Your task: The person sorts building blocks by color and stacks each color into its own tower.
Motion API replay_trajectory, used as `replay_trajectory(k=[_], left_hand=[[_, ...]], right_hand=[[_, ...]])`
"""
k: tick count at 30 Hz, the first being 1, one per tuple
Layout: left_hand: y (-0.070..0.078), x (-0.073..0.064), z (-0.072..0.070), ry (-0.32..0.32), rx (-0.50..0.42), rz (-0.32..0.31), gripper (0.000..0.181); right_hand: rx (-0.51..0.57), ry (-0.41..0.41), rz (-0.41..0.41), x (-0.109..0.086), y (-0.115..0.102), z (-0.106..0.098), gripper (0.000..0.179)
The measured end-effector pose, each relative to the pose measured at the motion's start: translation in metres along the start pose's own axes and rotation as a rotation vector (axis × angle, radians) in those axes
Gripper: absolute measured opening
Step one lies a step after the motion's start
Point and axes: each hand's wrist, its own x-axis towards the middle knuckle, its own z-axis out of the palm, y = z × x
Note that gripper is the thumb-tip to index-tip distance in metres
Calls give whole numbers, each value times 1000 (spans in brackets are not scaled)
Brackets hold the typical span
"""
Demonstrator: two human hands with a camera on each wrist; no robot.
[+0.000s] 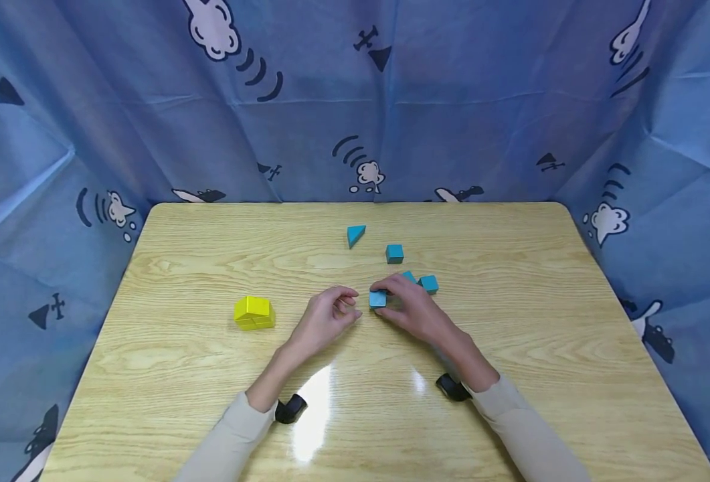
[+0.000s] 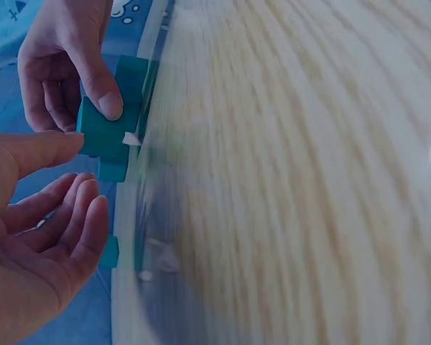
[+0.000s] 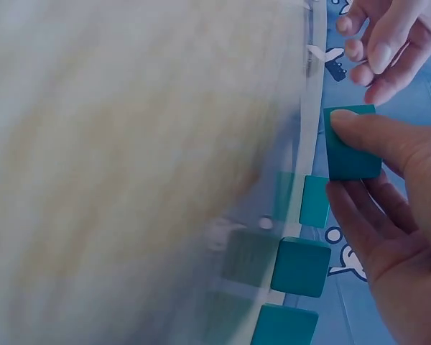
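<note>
Head: I see blue cube (image 1: 377, 300)
Right hand (image 1: 413, 309): pinches that cube
Left hand (image 1: 323, 320): loosely curled, near cube
Yellow blocks (image 1: 254, 312): further left

In the head view, the right hand (image 1: 413, 309) covers part of a blue block (image 1: 409, 276), so you can't see its whole shape. The sleeves (image 1: 225, 435) and the near side of the table (image 1: 385, 435) run off the bottom. In the right wrist view, the table is blurry and the lowest block (image 3: 286, 327) gets cut off. The left wrist view cuts off the left hand (image 2: 36, 251).
</note>
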Motion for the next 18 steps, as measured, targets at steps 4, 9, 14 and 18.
replay_trajectory(k=[4, 9, 14, 18], left_hand=[[-1, 1, 4, -41, 10, -4, 36], [-3, 3, 11, -92, 21, 7, 38], [-3, 6, 16, -117, 16, 13, 37], [-3, 8, 18, -130, 10, 1, 34]], right_hand=[[16, -3, 0, -7, -1, 1, 37], [19, -25, 1, -13, -2, 1, 38], [66, -54, 19, -15, -3, -1, 39], [87, -79, 38, -15, -3, -2, 39]])
